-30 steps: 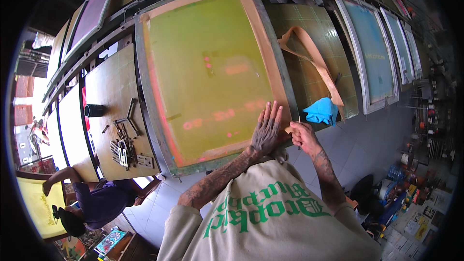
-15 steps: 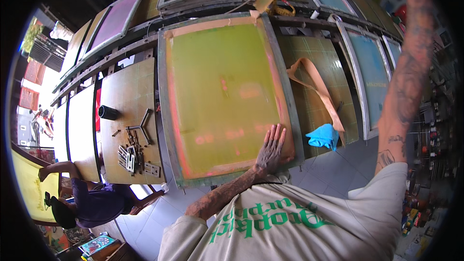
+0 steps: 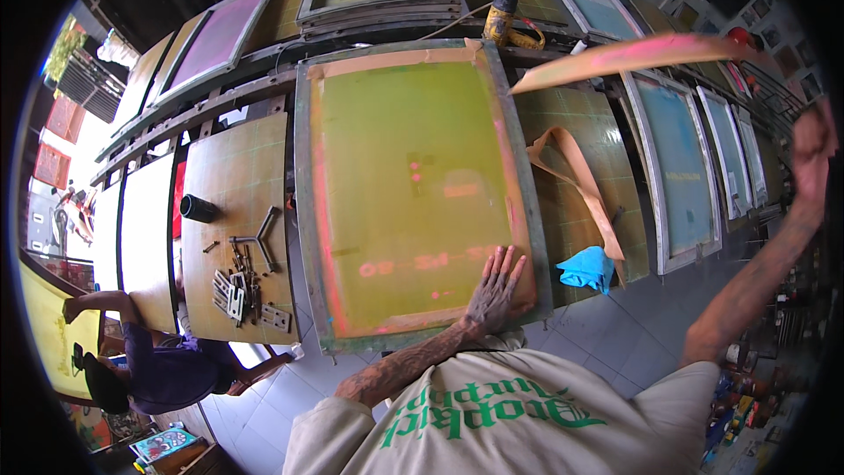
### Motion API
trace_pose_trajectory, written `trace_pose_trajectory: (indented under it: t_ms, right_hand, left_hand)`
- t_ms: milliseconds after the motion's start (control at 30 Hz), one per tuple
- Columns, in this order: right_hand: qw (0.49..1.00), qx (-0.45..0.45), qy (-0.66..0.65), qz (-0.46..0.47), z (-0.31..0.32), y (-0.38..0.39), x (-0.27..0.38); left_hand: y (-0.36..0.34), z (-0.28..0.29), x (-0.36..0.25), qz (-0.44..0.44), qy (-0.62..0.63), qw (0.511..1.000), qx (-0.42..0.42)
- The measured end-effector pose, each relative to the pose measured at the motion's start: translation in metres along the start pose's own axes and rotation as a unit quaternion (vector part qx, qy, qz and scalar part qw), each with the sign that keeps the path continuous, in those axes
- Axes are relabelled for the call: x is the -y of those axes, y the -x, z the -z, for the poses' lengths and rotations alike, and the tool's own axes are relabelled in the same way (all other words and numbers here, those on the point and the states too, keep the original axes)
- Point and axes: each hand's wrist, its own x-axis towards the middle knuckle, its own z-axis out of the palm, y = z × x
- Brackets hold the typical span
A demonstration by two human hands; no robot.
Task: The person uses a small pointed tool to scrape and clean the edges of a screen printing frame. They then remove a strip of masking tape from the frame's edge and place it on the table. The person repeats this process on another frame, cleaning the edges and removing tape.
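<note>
Left hand [image 3: 494, 296] on screen [image 3: 387, 167], blue cloth [image 3: 586, 270], tan strip [image 3: 600, 217] alongside

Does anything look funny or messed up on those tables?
Yes! A brown strip lies twisted on the board beside the big green screen instead of flat. A blue cloth sits crumpled near it. Oddest, a pink-stained strip is up in the air, reaching toward the right hand.

Screen [image 3: 400, 202]: olive mesh, flat | tape strip [image 3: 615, 58]: tan (pink-streaked), aloft, right of screen
</note>
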Motion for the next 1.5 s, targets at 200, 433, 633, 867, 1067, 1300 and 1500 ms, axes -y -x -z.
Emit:
trace_pose_trajectory:
  t_ms: [200,433,633,867,1067,1300,1500]
  right_hand:
    - [0.938,-0.175,0.274,-0.117,0.063,0.139,-0.199]
    - [0.773,-0.175,0.527,-0.307,0.144,0.273,-0.376]
    - [0.665,-0.097,0.690,-0.269,0.149,0.295,-0.392]
    - [0.669,-0.217,0.687,-0.183,0.139,0.260,-0.370]
    - [0.818,-0.061,0.571,-0.031,0.047,0.155,-0.390]
    - [0.866,0.141,0.465,-0.115,-0.121,0.016,-0.487]
    - [0.898,0.140,0.415,-0.050,-0.136,-0.034,-0.613]
  left_hand:
    - [-0.001,-0.005,0.001,-0.010,-0.001,1.000,-0.012]
    - [-0.001,-0.003,-0.003,-0.016,0.000,1.000,-0.002]
    - [-0.002,0.002,-0.002,-0.020,-0.011,1.000,0.015]
    - [-0.002,0.001,0.001,-0.021,0.022,1.000,0.001]
    - [0.008,0.016,0.019,0.009,0.131,0.991,-0.003]
    - [0.024,0.099,0.081,0.158,0.028,0.970,-0.183]
    - [-0.057,0.230,0.208,0.169,-0.016,0.921,-0.352]
